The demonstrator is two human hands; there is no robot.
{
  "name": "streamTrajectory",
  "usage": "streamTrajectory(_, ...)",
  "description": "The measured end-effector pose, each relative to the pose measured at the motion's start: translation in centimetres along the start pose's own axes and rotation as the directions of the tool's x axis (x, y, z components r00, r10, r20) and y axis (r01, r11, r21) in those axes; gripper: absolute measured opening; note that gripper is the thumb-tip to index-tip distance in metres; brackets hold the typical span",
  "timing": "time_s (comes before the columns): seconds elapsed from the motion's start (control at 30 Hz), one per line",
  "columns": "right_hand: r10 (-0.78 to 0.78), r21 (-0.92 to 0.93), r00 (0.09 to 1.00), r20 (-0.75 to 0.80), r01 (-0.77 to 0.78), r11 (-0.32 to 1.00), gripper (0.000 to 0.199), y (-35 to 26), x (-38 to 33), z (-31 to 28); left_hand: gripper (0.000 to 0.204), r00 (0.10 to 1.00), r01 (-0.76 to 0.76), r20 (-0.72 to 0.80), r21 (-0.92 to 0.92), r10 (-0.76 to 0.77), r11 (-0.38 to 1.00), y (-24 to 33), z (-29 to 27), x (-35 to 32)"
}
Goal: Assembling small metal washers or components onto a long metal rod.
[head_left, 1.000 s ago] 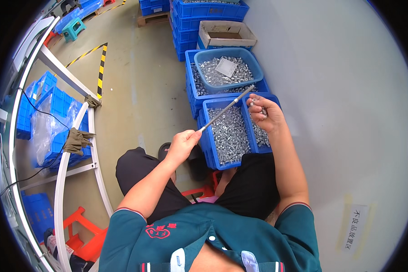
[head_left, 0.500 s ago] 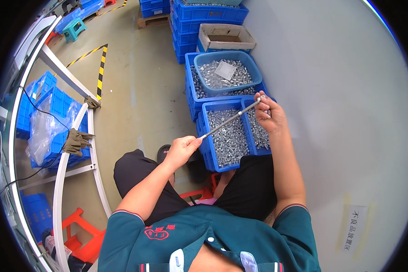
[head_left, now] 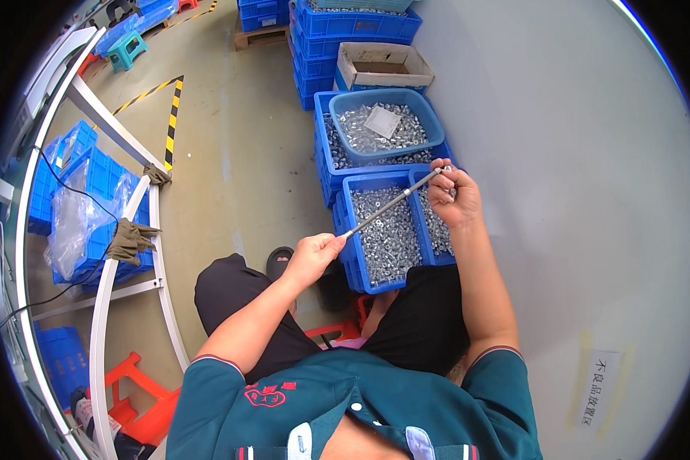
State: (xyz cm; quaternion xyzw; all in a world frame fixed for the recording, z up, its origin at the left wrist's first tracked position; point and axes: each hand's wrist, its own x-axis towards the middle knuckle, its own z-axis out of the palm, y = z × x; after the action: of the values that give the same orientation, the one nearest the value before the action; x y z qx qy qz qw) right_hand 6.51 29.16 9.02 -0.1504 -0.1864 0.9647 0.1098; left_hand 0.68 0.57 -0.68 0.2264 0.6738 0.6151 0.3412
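A thin grey metal rod [head_left: 385,208] slants up to the right between my two hands. My left hand [head_left: 314,259] is closed round its lower end. At the upper end, my right hand [head_left: 456,203] pinches a small shiny metal nut [head_left: 447,169] against the rod's tip with thumb and fingertips. More small metal pieces show in the curled fingers of that hand, partly hidden. Under the rod is a divided blue bin [head_left: 345,201], its compartments filled with small metal nuts [head_left: 383,245].
Behind the bin a light blue basin [head_left: 439,126] of metal parts rests on a blue crate [head_left: 320,146]. Farther off are an open carton [head_left: 349,73] and stacked blue crates [head_left: 314,47]. A pale wall [head_left: 575,192] rises on the right; a white metal frame [head_left: 100,345] stands left.
Both hands have shifted slightly with the rod: the left a little to the right, the right a little left and down. Both grips look the same.
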Motion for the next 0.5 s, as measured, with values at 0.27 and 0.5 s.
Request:
streamTrajectory(0.27, -0.050, 0.001, 0.999, -0.018, 0.050, 0.999, 0.013, 0.3, -0.1, 0.6, 0.039, 0.999, 0.015, 0.047, -0.053, -0.013, 0.998, 0.6, 0.2, 0.2)
streamTrajectory(0.5, -0.109, 0.052, 0.993, -0.041, 0.111, 0.993, 0.012, 0.5, -0.1, 0.8, 0.041, 0.969, 0.224, 0.160, -0.240, -0.189, 0.945, 1.4, 1.4, -0.1)
